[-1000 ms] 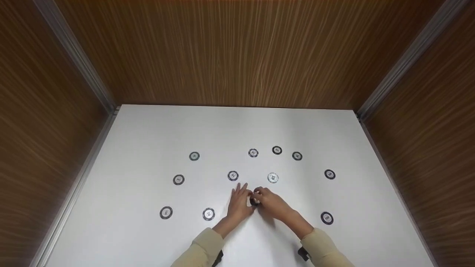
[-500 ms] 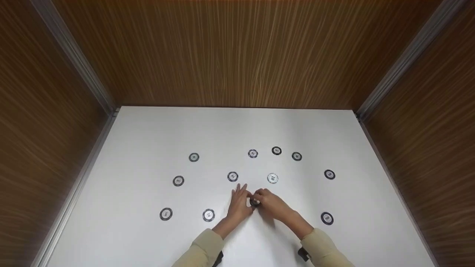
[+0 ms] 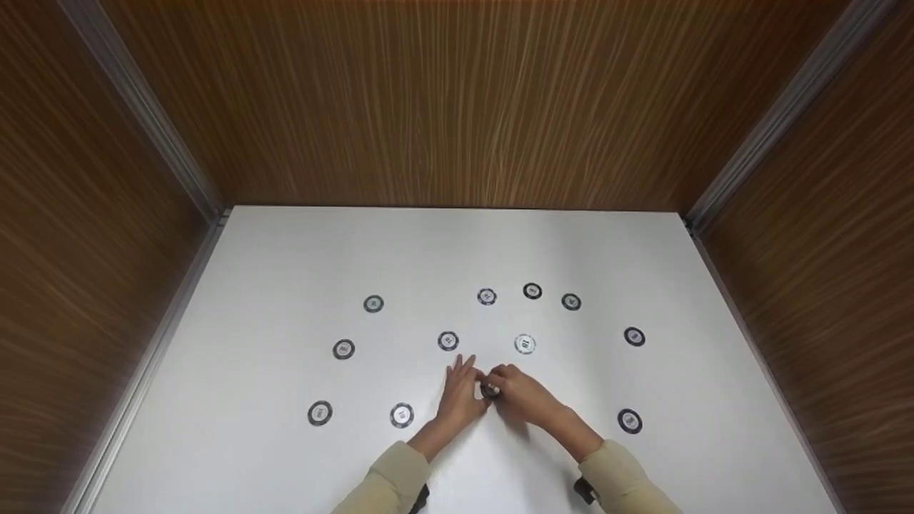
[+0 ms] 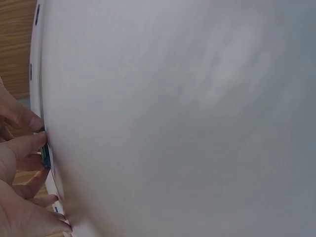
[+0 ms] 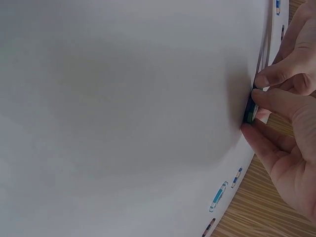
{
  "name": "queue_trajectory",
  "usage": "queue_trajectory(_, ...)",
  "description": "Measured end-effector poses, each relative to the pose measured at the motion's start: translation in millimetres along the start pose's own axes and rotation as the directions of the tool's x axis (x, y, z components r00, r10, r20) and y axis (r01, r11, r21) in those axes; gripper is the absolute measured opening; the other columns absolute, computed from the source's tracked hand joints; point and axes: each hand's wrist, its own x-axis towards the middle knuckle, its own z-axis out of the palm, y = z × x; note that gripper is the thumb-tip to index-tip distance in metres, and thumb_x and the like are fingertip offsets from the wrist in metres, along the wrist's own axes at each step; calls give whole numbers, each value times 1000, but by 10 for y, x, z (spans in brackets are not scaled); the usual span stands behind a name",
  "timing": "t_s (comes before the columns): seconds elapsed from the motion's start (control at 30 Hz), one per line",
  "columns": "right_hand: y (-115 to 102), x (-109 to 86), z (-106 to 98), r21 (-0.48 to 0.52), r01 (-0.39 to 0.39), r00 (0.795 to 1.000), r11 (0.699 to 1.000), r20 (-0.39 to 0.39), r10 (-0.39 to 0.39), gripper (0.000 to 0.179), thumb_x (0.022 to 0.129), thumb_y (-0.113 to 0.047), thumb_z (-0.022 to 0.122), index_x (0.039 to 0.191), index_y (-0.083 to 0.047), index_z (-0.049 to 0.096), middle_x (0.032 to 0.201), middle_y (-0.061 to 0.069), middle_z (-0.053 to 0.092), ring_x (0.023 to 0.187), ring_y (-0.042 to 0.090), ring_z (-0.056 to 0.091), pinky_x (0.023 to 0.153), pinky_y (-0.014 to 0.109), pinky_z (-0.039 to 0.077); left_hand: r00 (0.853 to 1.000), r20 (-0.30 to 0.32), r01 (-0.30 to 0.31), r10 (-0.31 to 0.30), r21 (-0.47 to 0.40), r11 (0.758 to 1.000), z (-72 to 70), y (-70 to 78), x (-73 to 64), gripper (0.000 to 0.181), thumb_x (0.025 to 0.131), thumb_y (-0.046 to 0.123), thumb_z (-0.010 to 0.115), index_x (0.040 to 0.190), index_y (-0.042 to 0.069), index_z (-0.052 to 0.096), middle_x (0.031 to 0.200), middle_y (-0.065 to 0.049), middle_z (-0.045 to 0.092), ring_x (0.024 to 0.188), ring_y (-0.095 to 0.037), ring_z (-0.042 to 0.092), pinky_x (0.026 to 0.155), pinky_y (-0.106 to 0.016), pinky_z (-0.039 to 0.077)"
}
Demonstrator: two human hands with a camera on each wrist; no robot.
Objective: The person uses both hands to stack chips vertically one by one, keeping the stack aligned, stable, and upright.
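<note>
Two hands meet over one dark poker chip (image 3: 490,390) on the white table. In the head view my left hand (image 3: 460,395) curves its thumb and index finger around the chip's left side, its other fingers spread forward. My right hand (image 3: 527,396) pinches the same chip from the right, hiding part of it. Seen edge-on in the left wrist view, the chip (image 4: 45,152) shows a green-blue edge between fingertips of both hands. The right wrist view also has the chip (image 5: 251,108) gripped by both; whether others lie under it cannot be told.
Several chips lie flat around the hands, among them a white chip (image 3: 525,344), a dark-rimmed chip (image 3: 448,341) ahead, another chip (image 3: 402,415) at left and a black chip (image 3: 630,421) at right. Wood-grain panels (image 3: 457,107) enclose the table (image 3: 285,250).
Both hands hold nearly the same place around the chip, with only slight finger movement. The whole view has shifted a little; the other chips stay where they were.
</note>
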Motion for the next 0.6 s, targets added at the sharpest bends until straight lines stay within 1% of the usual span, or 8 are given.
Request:
queue_trajectory(0.13,-9,-1,0,-1,-9,1000,1000,-2,9,36,76,3,69,110,-5,64,96,8,62,85,18,59,77,26,51,1000,-14,-10,10,21,1000,-1,4,-7,31,67,7,75,93,3,59,133,-22,44,129,-39,28,106,-50,17)
queue_trajectory(0.23,-19,-3,-4,-30,-21,1000,999,10,21,36,77,3,69,111,-6,63,98,7,61,87,18,59,79,25,50,999,-31,-25,25,3,1000,13,-6,-10,30,67,5,74,93,2,59,132,-24,44,129,-40,28,106,-51,17)
queue_trajectory(0.37,-25,3,-8,-52,-41,999,998,33,43,36,77,1,69,112,-8,62,99,7,61,88,18,59,80,24,49,995,-84,-66,61,-54,996,46,-35,-25,29,66,1,72,90,-2,57,131,-27,42,129,-42,25,106,-52,16)
queue_trajectory(0.4,-26,5,-9,-53,-47,998,997,39,49,36,77,0,69,112,-9,62,100,6,61,89,18,59,81,24,49,990,-108,-91,86,-50,995,113,-100,-16,29,67,4,72,90,-1,57,134,-25,40,132,-40,21,107,-50,13)
queue_trajectory(0.43,-25,10,-11,-48,-49,998,998,40,51,36,77,0,69,111,-9,63,100,6,61,89,18,59,81,24,49,989,-120,-98,91,-52,994,120,-106,-19,29,66,3,72,90,-1,57,134,-25,40,132,-39,20,108,-49,13)
queue_trajectory(0.5,-16,18,-10,-37,-50,998,998,40,51,36,77,2,68,110,-9,63,99,6,61,89,18,59,81,24,49,986,-136,-102,95,-50,993,124,-106,-24,29,65,3,72,90,-1,57,135,-25,40,133,-38,19,108,-48,13)
queue_trajectory(0.6,-3,31,-9,-22,-44,998,999,34,45,35,76,4,68,109,-9,64,98,6,62,87,18,58,79,26,50,986,-143,-91,87,-24,996,127,-100,-14,29,64,3,73,89,-1,58,134,-25,41,131,-40,21,107,-49,16)
